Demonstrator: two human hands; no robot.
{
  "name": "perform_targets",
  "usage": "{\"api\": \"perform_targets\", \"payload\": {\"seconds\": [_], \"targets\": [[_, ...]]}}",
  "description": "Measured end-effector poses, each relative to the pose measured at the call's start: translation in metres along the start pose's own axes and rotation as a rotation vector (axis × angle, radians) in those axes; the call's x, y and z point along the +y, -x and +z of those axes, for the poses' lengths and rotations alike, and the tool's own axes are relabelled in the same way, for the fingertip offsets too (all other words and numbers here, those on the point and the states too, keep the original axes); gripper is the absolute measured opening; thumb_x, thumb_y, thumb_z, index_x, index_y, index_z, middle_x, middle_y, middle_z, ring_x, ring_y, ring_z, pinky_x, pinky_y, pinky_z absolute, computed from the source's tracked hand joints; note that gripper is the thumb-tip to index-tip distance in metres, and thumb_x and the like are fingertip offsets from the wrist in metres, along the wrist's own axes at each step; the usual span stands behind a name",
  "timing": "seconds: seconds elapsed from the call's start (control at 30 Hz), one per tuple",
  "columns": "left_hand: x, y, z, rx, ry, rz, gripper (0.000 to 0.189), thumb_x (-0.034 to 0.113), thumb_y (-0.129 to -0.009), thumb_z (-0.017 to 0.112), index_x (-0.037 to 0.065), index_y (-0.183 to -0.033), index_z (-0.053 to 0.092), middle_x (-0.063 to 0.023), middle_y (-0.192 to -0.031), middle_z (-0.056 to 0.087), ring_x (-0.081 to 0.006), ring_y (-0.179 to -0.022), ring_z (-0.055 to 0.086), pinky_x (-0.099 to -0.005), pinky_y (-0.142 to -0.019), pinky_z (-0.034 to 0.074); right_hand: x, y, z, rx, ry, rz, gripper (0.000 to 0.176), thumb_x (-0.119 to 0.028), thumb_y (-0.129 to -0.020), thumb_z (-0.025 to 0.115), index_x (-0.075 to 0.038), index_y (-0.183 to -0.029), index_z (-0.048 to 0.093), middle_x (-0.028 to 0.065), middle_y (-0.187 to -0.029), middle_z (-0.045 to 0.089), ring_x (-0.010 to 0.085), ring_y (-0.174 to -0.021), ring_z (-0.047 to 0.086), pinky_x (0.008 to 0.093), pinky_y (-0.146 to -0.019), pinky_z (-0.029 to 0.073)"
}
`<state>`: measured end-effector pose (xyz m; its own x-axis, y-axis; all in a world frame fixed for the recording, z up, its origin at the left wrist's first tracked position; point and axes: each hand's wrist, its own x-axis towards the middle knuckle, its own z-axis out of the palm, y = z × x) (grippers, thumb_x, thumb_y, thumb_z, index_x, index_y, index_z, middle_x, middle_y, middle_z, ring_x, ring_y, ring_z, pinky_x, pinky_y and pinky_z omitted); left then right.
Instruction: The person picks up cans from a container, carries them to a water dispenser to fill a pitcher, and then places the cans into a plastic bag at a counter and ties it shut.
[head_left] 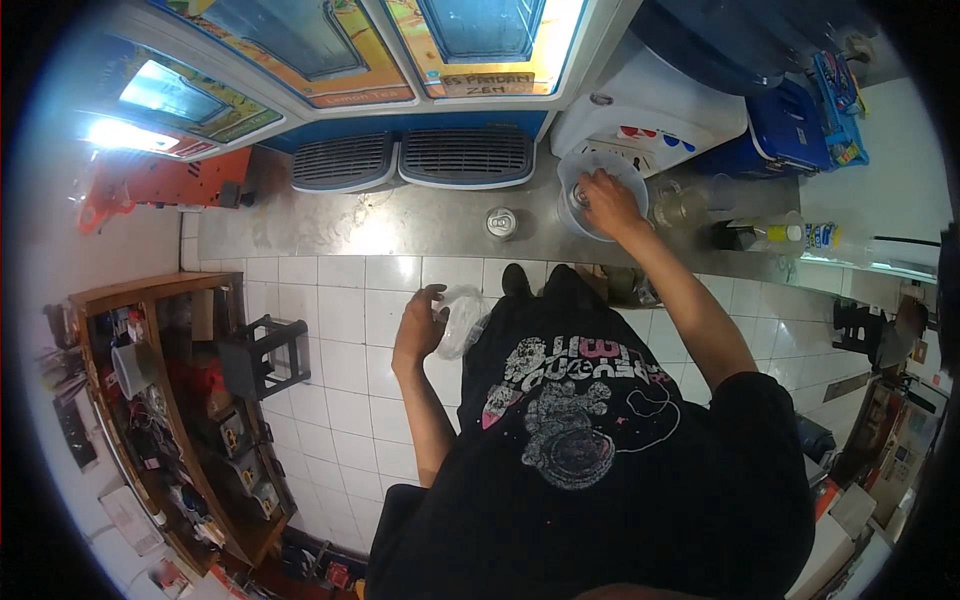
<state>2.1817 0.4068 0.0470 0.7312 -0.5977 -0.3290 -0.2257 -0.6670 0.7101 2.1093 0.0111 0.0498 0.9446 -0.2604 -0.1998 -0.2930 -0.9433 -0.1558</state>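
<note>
Your right hand (608, 200) reaches into a clear tub (568, 215) towards the right end of the metal table (340, 222); its grip is closed on a silver can (583, 196) inside the tub. Another can (501, 223) stands upright near the front edge, left of the tub and apart from it. Your left hand (424, 322) is over the floor, short of the front edge, fingers bent, with a clear plastic bag (462, 325) right beside them; you cannot tell whether that grip pinches the bag. Two grey drip trays (467, 156) sit along the far edge, and a blue box (765, 128) sits near the far right corner.
</note>
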Motion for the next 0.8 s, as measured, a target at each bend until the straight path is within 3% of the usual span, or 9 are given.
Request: {"api": "perform_targets", "payload": {"seconds": [0.2, 0.3, 0.37, 0.6, 0.67, 0.8], "targets": [[0.006, 0.004, -0.004, -0.004, 0.017, -0.060, 0.041, -0.001, -0.082, 0.065, 0.003, -0.122, 0.061, -0.0188, -0.109, 0.067, -0.0333, -0.096, 0.068, -0.0379, -0.082, 0.055, -0.005, -0.002, 0.001, 0.064, -0.035, -0.023, 0.053, -0.017, -0.074, 0.077, -0.005, -0.121, 0.054, 0.0208, -0.120, 0.053, 0.0414, -0.111, 0.057, 0.0474, -0.090, 0.052], [0.005, 0.007, -0.004, -0.001, 0.036, -0.050, 0.039, -0.003, -0.080, 0.064, 0.001, -0.118, 0.060, -0.0218, -0.108, 0.066, -0.0380, -0.102, 0.064, -0.0428, -0.085, 0.053, -0.010, -0.006, -0.002, -0.017, -0.014, 0.007, 0.055, -0.018, -0.074, 0.078, -0.004, -0.122, 0.054, 0.0217, -0.120, 0.053, 0.0423, -0.112, 0.056, 0.0482, -0.092, 0.051], [-0.002, 0.007, 0.000, 0.008, -0.010, -0.026, 0.041, 0.000, -0.081, 0.066, 0.004, -0.122, 0.061, -0.0184, -0.109, 0.068, -0.0325, -0.095, 0.068, -0.0375, -0.081, 0.055, -0.013, -0.007, -0.002, -0.039, -0.014, 0.041, 0.057, -0.017, -0.072, 0.078, -0.003, -0.122, 0.054, 0.0227, -0.121, 0.051, 0.0432, -0.114, 0.054, 0.0489, -0.093, 0.050], [-0.005, 0.009, 0.000, 0.020, -0.017, 0.000, 0.041, 0.000, -0.081, 0.067, 0.003, -0.121, 0.061, -0.0176, -0.109, 0.068, -0.0306, -0.091, 0.069, -0.0371, -0.079, 0.055, -0.003, 0.003, -0.014, 0.119, -0.156, 0.016, 0.054, -0.014, -0.065, 0.079, -0.004, -0.112, 0.054, 0.0211, -0.117, 0.049, 0.0442, -0.109, 0.053, 0.0479, -0.094, 0.048], [-0.001, 0.009, -0.001, 0.005, 0.042, -0.040, 0.040, -0.004, -0.079, 0.062, 0.001, -0.118, 0.060, -0.0217, -0.107, 0.066, -0.0385, -0.101, 0.064, -0.0427, -0.084, 0.054, -0.001, 0.007, -0.026, 0.111, -0.247, 0.044, 0.053, -0.015, -0.065, 0.080, -0.003, -0.111, 0.056, 0.0229, -0.115, 0.052, 0.0444, -0.105, 0.055, 0.0485, -0.093, 0.048], [0.002, 0.009, -0.001, 0.003, 0.058, -0.046, 0.039, -0.004, -0.079, 0.062, 0.001, -0.118, 0.060, -0.0218, -0.107, 0.066, -0.0381, -0.100, 0.064, -0.0424, -0.083, 0.054, 0.011, 0.011, -0.026, 0.155, -0.341, 0.019, 0.050, -0.015, -0.063, 0.079, -0.005, -0.106, 0.055, 0.0203, -0.109, 0.053, 0.0430, -0.102, 0.056, 0.0481, -0.090, 0.048]]}}
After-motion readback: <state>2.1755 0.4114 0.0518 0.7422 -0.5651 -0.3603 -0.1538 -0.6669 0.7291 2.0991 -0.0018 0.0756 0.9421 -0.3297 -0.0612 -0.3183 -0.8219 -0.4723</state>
